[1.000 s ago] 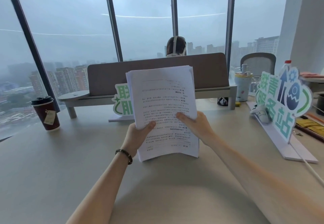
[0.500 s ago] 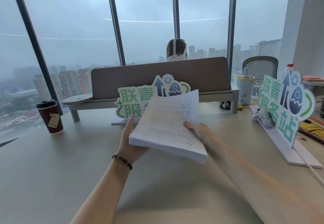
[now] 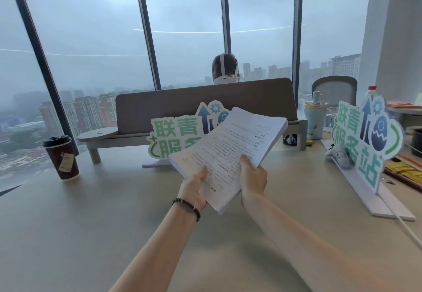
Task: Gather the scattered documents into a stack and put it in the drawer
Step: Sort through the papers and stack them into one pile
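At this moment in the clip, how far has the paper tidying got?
Gathering looks done: the papers form one thick stack, and no loose sheets show on the desk. In hand: the left hand and right hand both have a grip on the stack's near end, holding it tilted above the desk. Left: putting it in the drawer, which is not in view.

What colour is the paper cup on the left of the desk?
Dark red with a black lid, seen in the head view: cup.
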{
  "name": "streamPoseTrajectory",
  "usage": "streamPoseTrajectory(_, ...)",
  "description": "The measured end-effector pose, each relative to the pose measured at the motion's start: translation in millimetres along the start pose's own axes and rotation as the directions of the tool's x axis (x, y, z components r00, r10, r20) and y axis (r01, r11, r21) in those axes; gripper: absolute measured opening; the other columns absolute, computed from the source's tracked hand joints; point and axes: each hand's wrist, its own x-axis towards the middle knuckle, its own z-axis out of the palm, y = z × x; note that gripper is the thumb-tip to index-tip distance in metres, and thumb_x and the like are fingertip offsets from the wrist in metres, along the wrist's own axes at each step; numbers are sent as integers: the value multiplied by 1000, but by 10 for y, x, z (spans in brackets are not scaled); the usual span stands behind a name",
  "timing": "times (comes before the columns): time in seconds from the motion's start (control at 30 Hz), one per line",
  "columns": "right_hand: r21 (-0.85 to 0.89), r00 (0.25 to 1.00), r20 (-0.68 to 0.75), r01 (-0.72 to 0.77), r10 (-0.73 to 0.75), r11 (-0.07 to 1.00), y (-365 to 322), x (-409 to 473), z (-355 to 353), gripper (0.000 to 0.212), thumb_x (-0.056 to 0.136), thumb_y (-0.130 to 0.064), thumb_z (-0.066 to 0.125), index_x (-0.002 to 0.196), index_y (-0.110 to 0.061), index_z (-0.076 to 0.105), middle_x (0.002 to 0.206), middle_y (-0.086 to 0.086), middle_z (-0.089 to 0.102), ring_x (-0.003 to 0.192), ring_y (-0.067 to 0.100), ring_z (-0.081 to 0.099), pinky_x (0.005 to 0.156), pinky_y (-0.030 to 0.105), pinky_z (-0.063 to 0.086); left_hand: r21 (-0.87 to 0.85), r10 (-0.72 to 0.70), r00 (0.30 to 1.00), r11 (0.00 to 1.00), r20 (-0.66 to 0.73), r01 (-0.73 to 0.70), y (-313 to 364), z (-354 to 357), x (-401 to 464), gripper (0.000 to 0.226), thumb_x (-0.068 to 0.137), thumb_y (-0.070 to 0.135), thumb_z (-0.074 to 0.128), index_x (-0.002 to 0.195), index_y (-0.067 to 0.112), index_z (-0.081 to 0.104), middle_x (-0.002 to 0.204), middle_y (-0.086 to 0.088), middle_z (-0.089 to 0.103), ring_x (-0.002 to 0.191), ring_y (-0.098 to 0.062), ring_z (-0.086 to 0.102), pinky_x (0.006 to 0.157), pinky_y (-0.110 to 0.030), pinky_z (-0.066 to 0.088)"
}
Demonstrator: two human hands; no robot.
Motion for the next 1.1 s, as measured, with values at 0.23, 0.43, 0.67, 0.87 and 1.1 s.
streamPoseTrajectory(0.23, 146, 988, 148, -71, 49, 987, -417, 404, -278, 25, 98, -28, 56, 113, -9, 61, 105, 10, 69, 92, 24, 66, 71, 32, 54, 189, 261, 965, 950, -34, -250, 415, -269, -26, 33, 90, 1, 66, 121, 13, 65, 115, -11, 73, 102, -35, 69, 79, -52, 58)
streamPoseTrajectory(0.43, -445, 941, 329, 230, -81, 865, -682, 792, -657, 54, 86, -13, 73, 135, -24, 51, 98, 6, 67, 98, 25, 63, 92, 42, 49, 463, 461, 882, 764, 92, -448, 646, -485, -125, 18, 90, 7, 68, 106, 14, 70, 108, -8, 75, 98, -31, 71, 80, -48, 59)
streamPoseTrajectory(0.67, -424, 887, 459, 261, -43, 867, -512, 696, -540, 31, 90, -14, 70, 116, -8, 54, 113, 12, 66, 99, 25, 69, 83, 40, 57, 590, 557, 799, 575, 226, -567, 631, -645, -116, 16, 90, 8, 68, 100, 19, 73, 101, -4, 77, 93, -26, 73, 77, -48, 60)
streamPoseTrajectory(0.87, -337, 875, 470, 299, -116, 893, -300, 497, -473, 30, 100, -17, 55, 127, -23, 45, 112, -1, 68, 96, 19, 70, 76, 39, 58, 634, 529, 814, 550, 240, -544, 554, -776, -37, 14, 90, 10, 69, 101, 19, 72, 94, 2, 77, 91, -24, 74, 70, -38, 62)
streamPoseTrajectory(1.1, -279, 876, 451, 320, -170, 905, -211, 371, -478, 12, 96, -24, 63, 107, -30, 61, 99, -9, 75, 82, 11, 74, 68, 32, 58, 487, 422, 886, 743, 190, -458, 445, -939, -32, 38, 82, 33, 76, 114, 13, 70, 107, -11, 75, 100, -34, 71, 80, -47, 59)
